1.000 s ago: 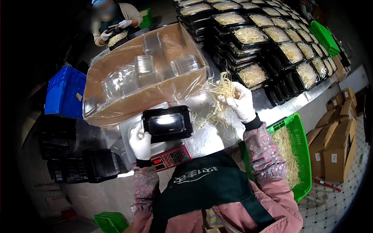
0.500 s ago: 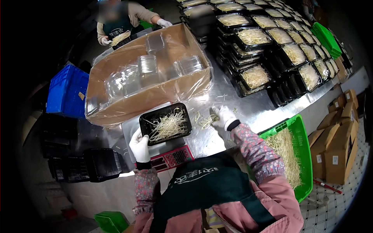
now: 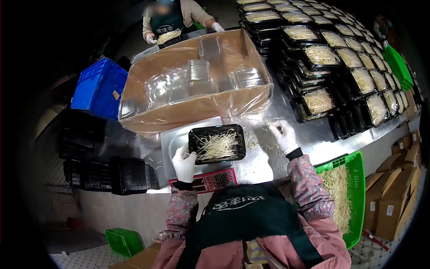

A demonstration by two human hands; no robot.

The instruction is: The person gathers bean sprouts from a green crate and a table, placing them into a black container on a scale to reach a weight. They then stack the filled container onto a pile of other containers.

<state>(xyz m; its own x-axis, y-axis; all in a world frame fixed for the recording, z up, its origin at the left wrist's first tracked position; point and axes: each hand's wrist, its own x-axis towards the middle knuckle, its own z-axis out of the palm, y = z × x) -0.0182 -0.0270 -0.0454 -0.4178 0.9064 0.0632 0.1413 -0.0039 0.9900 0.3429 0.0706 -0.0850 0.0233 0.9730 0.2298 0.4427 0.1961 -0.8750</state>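
A black plastic tray (image 3: 238,132) holding bean sprouts (image 3: 218,145) sits on a scale (image 3: 207,180) with a red keypad. My left hand (image 3: 184,163), in a white glove, grips the tray's near left corner. My right hand (image 3: 282,136), also gloved, is on the steel table (image 3: 313,136) to the right of the tray, pinching a few loose sprouts (image 3: 271,127). More stray sprouts lie scattered around it.
A big plastic-lined cardboard box (image 3: 197,112) of clear lids stands behind the scale. Stacks of filled black trays (image 3: 340,67) cover the right. A green crate (image 3: 356,197) of sprouts sits by my right elbow, empty black trays (image 3: 107,175) to the left, a blue crate (image 3: 98,87) beyond. Another person (image 3: 172,22) works opposite.
A second ago the tray was empty and my right hand held a large bunch of sprouts. The sprouts now lie in the tray, and my right hand has dropped to the table, picking at strays.
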